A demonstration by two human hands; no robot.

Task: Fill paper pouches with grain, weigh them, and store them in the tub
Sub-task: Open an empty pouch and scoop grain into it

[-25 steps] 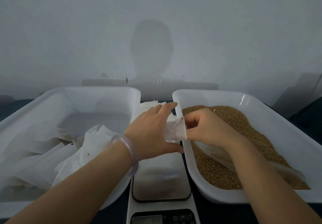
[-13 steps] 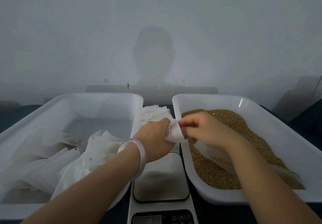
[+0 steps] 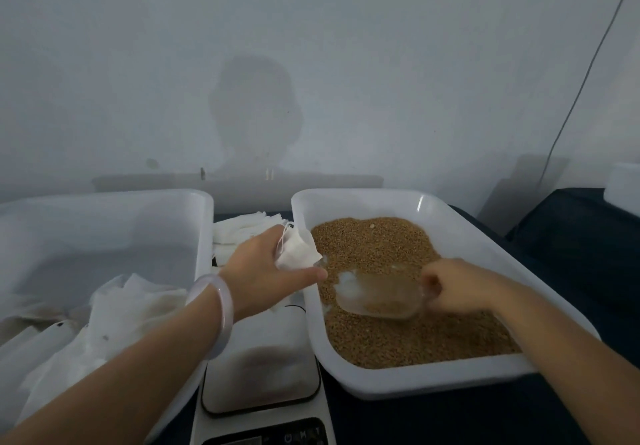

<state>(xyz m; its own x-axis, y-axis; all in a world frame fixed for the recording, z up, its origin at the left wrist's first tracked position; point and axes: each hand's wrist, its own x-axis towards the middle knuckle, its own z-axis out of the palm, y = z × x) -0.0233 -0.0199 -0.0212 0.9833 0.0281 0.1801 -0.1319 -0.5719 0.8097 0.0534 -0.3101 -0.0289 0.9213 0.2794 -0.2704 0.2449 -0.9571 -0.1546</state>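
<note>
Two white plastic tubs sit side by side: the left tub [image 3: 104, 197] holds a rumpled heap of white pouches [image 3: 121, 306], too jumbled to count, and the right tub [image 3: 433, 382] holds a bed of brown grain [image 3: 381, 244]. One kitchen scale [image 3: 259, 375] stands between them at the near edge. Beyond it lies one stack of flat empty pouches [image 3: 242, 228], their number not readable. There is one clear plastic scoop [image 3: 377, 297] and one paper pouch [image 3: 296, 252] in hand. The left hand [image 3: 266, 271], with a pale bangle [image 3: 221, 313] on its wrist, has its fingers curled round the pouch and its thumb stretched out beneath it, holding it just above the near-left rim of the grain tub. The pouch is small, white and slightly crumpled, and a thin drawstring loops at its top. The right hand [image 3: 457, 285] is closed round the scoop's handle, knuckles up. The scoop rests low on the grain with some grain showing through its clear wall, and its mouth points toward the pouch, close to it. I cannot tell whether the two touch.
</note>
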